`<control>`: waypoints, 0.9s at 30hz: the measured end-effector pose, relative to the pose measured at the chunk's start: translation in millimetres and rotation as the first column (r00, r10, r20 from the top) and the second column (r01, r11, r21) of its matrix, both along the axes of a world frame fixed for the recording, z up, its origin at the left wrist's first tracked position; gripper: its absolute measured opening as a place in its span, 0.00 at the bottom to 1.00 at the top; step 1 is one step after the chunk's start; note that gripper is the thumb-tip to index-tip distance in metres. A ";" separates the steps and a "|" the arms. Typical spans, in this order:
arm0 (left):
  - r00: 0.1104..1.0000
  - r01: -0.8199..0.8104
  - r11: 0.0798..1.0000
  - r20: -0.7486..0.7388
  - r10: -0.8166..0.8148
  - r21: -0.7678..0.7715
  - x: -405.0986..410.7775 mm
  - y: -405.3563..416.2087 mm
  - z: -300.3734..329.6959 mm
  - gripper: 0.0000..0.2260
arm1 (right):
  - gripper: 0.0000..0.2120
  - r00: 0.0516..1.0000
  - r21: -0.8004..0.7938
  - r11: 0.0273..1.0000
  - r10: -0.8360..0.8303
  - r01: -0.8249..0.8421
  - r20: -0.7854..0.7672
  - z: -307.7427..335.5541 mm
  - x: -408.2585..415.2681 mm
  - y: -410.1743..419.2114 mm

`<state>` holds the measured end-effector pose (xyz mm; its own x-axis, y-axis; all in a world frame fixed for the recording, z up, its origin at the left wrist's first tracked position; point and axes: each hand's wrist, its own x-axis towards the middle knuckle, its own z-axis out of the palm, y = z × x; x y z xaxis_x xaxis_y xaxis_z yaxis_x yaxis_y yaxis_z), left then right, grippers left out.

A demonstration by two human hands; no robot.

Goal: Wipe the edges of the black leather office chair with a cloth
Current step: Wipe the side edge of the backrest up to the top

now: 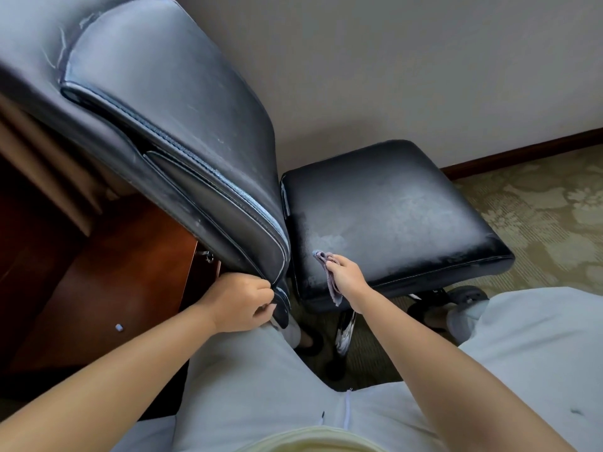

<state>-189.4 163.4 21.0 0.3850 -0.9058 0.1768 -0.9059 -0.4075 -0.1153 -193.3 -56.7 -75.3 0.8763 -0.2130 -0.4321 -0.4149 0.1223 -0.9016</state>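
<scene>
The black leather office chair shows a tall backrest (169,102) leaning in from the upper left and a square seat (385,210) to its right, both dulled with dusty smears. My left hand (239,303) grips the backrest's lower edge. My right hand (344,272) pinches a small grey-purple cloth (328,272) and holds it against the seat's near left edge; part of the cloth hangs down over the seat's side.
A reddish wooden desk (107,282) stands at the left, close behind the backrest. The chair's chrome post (346,327) and a caster (466,296) show under the seat. My knees in light trousers (261,386) fill the foreground. Patterned carpet (538,216) and a wall with dark baseboard lie beyond.
</scene>
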 end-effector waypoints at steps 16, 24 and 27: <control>0.915 -0.404 0.910 -0.043 0.402 -0.094 56.1 31.3 -3.3 0.09 | 0.13 0.939 -0.756 0.577 0.313 -0.308 -0.143 -23.0 23.5 19.6; 0.886 -0.455 0.884 -0.153 0.437 -0.108 80.8 47.0 -1.1 0.06 | 0.14 0.933 -0.769 0.547 0.313 -0.330 -0.178 -16.0 50.0 42.0; 0.885 -0.459 0.859 -0.205 0.418 -0.229 76.3 47.5 -4.1 0.10 | 0.14 0.935 -0.765 0.555 0.307 -0.326 -0.176 -16.8 53.1 44.9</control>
